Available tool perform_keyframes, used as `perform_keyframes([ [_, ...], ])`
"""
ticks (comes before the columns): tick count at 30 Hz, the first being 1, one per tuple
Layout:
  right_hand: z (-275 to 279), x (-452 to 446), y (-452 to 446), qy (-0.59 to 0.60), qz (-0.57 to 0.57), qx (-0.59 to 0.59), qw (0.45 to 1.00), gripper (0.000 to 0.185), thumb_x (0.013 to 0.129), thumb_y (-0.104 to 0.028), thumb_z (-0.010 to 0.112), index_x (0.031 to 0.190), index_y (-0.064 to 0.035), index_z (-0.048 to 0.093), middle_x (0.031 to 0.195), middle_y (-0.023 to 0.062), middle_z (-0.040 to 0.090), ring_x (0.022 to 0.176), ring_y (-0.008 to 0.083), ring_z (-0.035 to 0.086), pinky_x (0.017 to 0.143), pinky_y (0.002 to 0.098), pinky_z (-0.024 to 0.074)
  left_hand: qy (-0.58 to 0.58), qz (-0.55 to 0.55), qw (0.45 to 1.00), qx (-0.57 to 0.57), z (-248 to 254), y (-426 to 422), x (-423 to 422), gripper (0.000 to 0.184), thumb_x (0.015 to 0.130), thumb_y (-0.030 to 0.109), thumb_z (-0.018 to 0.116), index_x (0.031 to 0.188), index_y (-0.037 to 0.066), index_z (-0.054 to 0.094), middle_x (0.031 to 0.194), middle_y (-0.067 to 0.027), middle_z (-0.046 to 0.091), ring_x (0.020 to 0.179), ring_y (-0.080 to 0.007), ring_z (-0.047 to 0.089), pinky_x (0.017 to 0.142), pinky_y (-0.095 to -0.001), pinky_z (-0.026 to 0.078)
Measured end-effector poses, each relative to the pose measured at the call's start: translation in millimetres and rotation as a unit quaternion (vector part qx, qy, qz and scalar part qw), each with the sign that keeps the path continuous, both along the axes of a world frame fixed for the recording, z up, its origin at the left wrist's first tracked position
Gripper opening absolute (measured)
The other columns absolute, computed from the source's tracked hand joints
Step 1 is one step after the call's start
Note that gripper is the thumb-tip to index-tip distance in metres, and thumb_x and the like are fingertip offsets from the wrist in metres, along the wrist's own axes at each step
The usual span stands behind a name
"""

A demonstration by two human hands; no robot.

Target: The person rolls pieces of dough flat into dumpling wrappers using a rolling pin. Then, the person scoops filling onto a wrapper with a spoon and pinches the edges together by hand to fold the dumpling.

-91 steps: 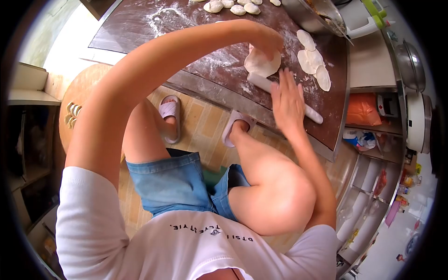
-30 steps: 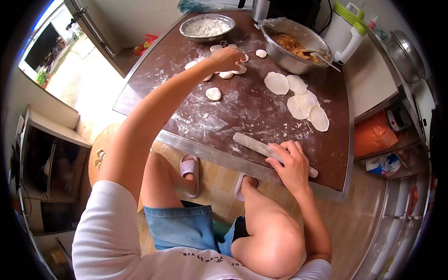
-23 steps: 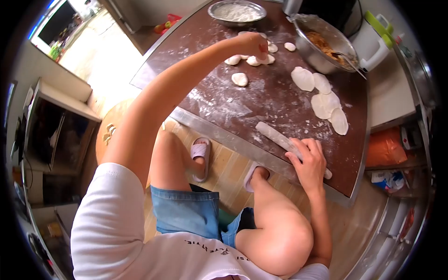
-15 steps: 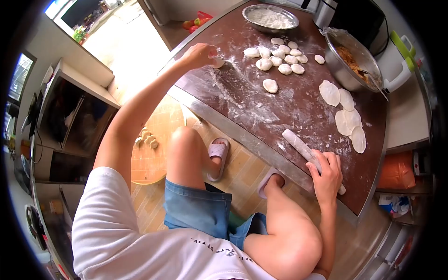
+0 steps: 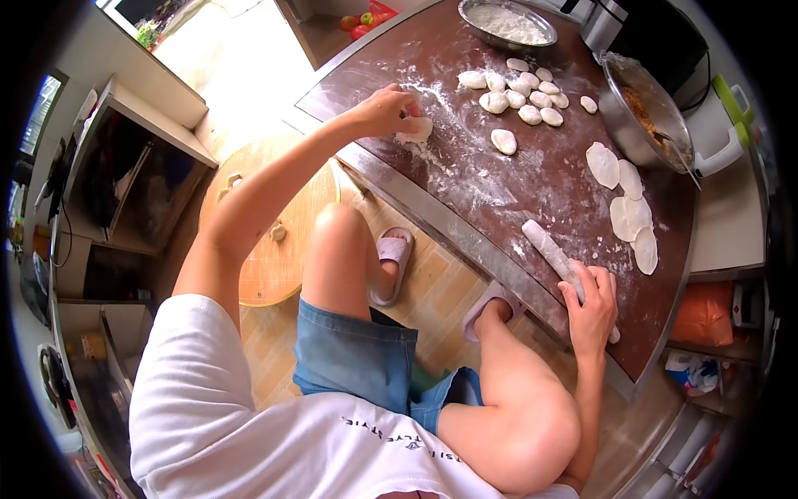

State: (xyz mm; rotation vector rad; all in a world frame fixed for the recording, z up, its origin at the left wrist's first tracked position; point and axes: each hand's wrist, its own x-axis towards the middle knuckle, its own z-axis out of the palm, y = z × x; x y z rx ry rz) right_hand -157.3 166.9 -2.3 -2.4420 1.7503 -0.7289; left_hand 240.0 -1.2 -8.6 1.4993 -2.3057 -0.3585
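Observation:
At the table's left side, my left hand [image 5: 389, 113] has its fingers closed on a floury dough disc [image 5: 418, 130], which is low over or touching the tabletop. My right hand [image 5: 592, 306] is wrapped round a flour-coated rolling pin [image 5: 552, 251] near the front right edge. One flattened dough piece [image 5: 504, 141] lies alone between the hands. Behind it is a cluster of small dough rounds [image 5: 529, 93]. Beyond the rolling pin, several thin rolled wrappers [image 5: 625, 218] overlap in a row.
A metal bowl of flour [image 5: 509, 25] stands at the back. A deep steel bowl of orange-brown filling [image 5: 638, 112] with a spoon is at the back right. White flour streaks the brown tabletop [image 5: 465, 179]. A round wooden board [image 5: 270, 287] below left carries dough pieces, partly behind my left arm.
The view has shifted slightly. My left hand, with the dough disc, has come a little nearer to me across the table. My right hand stays on the rolling pin.

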Motion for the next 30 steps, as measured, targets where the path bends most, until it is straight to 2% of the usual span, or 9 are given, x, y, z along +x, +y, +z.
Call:
perform_keyframes([
  [2,1.4,0.2,0.0,-0.004,-0.003,0.013,1.000,0.035,0.070,-0.015,0.070,0.103,-0.0103,0.061,0.086,0.0065,0.051,0.082,0.0247,0.049,0.069,0.0375,0.0420,0.033,0.031,0.994,0.103,3.8,-1.1,-3.3,0.026,0.073,0.021,0.069,0.089,0.004,0.058,0.090,-0.0091,0.056,0.087,-0.0229,0.056,0.074,-0.0359,0.046],
  [5,-1.6,-1.0,-0.8,-0.001,-0.001,0.007,1.000,0.035,0.070,-0.015,0.070,0.103,-0.0102,0.060,0.086,0.0066,0.051,0.082,0.0250,0.049,0.069,0.0375,0.0420,-0.015,-0.034,0.996,-0.080,14.8,28.2,-10.1,0.019,0.074,0.017,0.067,0.086,0.004,0.058,0.092,-0.0089,0.058,0.089,-0.0229,0.057,0.076,-0.0368,0.047],
  [7,-3.7,-2.7,-0.4,0.003,0.005,0.003,1.000,0.035,0.070,-0.015,0.069,0.103,-0.0102,0.060,0.086,0.0067,0.051,0.082,0.0252,0.049,0.070,0.0374,0.0421,-0.023,-0.089,0.992,-0.082,9.3,52.4,-11.2,0.016,0.074,0.006,0.063,0.090,0.005,0.062,0.095,-0.0067,0.059,0.088,-0.0245,0.058,0.076,-0.0350,0.048],
  [11,-2.0,-2.1,-1.9,-0.005,0.011,0.017,1.000,0.039,0.069,-0.013,0.070,0.106,-0.0111,0.060,0.086,0.0071,0.050,0.082,0.0257,0.049,0.070,0.0376,0.0418,0.063,-0.110,0.988,-0.084,-4.1,61.0,-41.2,0.019,0.073,0.001,0.060,0.090,0.006,0.064,0.095,-0.0065,0.061,0.090,-0.0243,0.058,0.078,-0.0337,0.048],
  [15,11.3,-16.4,-6.6,0.003,0.055,0.047,0.997,0.044,0.066,-0.007,0.070,0.108,-0.0129,0.061,0.086,0.0072,0.050,0.082,0.0250,0.048,0.072,0.0373,0.0411,0.143,-0.264,0.954,-0.019,-6.2,48.3,-136.4,0.015,0.075,0.004,0.059,0.090,0.004,0.062,0.091,-0.0108,0.059,0.084,-0.0292,0.058,0.074,-0.0358,0.047],
  [19,16.1,-40.3,-6.2,0.056,0.058,0.047,0.996,0.037,0.068,-0.010,0.069,0.104,-0.0128,0.061,0.088,0.0073,0.051,0.086,0.0264,0.049,0.074,0.0368,0.0423,0.172,-0.298,0.939,-0.018,-8.9,39.7,-197.5,0.018,0.076,0.012,0.061,0.093,0.005,0.060,0.089,-0.0121,0.054,0.083,-0.0293,0.057,0.072,-0.0364,0.046],
  [25,-23.5,1.3,-29.4,0.093,-0.075,0.003,0.993,0.049,0.089,-0.039,0.042,0.123,-0.0044,0.047,0.129,0.0165,0.041,0.123,0.0321,0.034,0.101,0.0513,0.0228,0.056,-0.286,0.954,0.063,-1.9,25.7,-208.5,0.017,0.070,0.016,0.064,0.082,0.003,0.059,0.083,-0.0117,0.057,0.081,-0.0267,0.057,0.071,-0.0353,0.045],
  [27,-28.8,2.3,-67.2,0.139,-0.131,-0.012,0.982,0.049,0.090,-0.038,0.039,0.125,-0.0040,0.045,0.134,0.0183,0.038,0.129,0.0332,0.028,0.102,0.0554,0.0178,0.084,-0.303,0.945,0.087,5.9,19.1,-210.4,0.015,0.073,0.015,0.061,0.079,0.001,0.058,0.071,-0.0124,0.062,0.067,-0.0263,0.061,0.062,-0.0348,0.047],
  [30,-31.1,-5.3,-115.5,0.152,-0.148,-0.030,0.977,0.050,0.091,-0.037,0.037,0.128,-0.0025,0.041,0.135,0.0185,0.037,0.130,0.0331,0.026,0.104,0.0528,0.0168,0.046,-0.275,0.957,0.081,7.3,2.8,-218.1,0.018,0.072,0.016,0.062,0.084,0.002,0.061,0.074,-0.0120,0.063,0.068,-0.0256,0.061,0.063,-0.0337,0.047],
])
